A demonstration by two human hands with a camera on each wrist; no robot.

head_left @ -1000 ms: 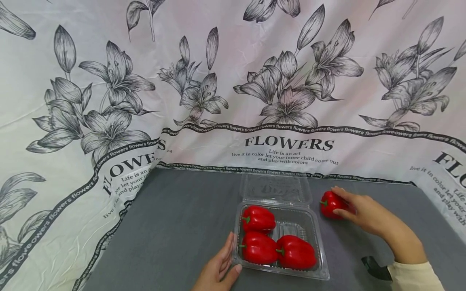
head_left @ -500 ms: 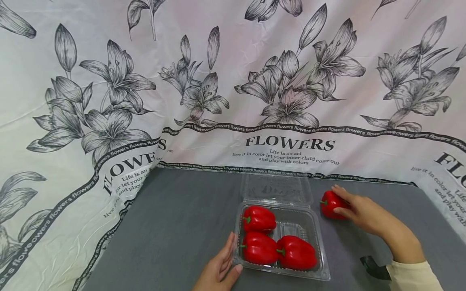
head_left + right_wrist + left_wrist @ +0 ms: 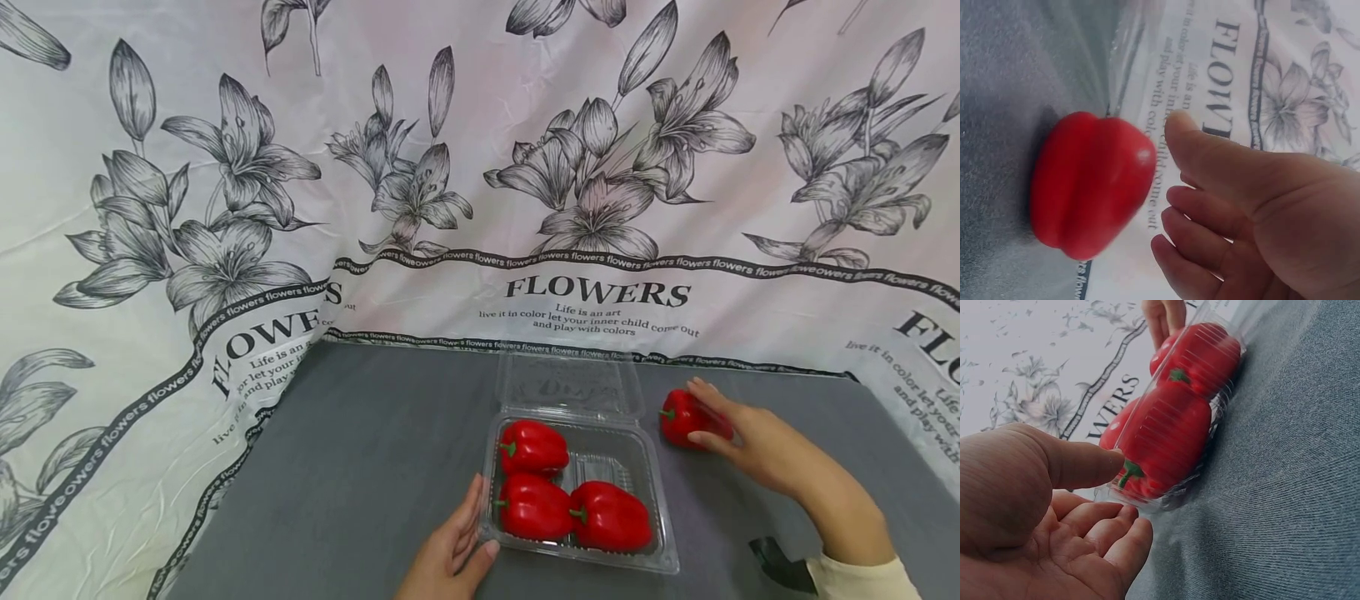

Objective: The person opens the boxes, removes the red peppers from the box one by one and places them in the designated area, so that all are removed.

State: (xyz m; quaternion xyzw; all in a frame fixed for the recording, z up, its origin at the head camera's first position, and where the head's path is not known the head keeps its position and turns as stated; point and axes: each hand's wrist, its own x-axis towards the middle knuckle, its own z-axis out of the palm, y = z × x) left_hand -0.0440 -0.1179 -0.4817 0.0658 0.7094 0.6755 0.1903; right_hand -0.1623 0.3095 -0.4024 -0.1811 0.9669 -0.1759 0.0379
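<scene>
Three red bell peppers with green stems, at the back left (image 3: 536, 447), front left (image 3: 536, 508) and front right (image 3: 611, 517), lie in a clear plastic clamshell box (image 3: 600, 471). Its lid (image 3: 566, 387) is folded back. My left hand (image 3: 450, 546) rests at the box's front left corner, fingers along the side wall and thumb by the front edge. Right of the box, another red bell pepper (image 3: 678, 419) lies on the grey tabletop. My right hand (image 3: 757, 442) is beside it, fingers loosely bent. In the right wrist view a gap separates the hand (image 3: 1229, 212) from that pepper (image 3: 1091, 184).
A grey cloth-like surface (image 3: 360, 467) covers the table. Behind it and along the sides hangs a white curtain (image 3: 420, 308) with flower drawings and printed words. By the right sleeve (image 3: 862, 579) is a dark object (image 3: 780, 567), partly hidden.
My right hand has loosened and drawn slightly away from the pepper on the table, which stays in place. The left hand and the box have hardly moved.
</scene>
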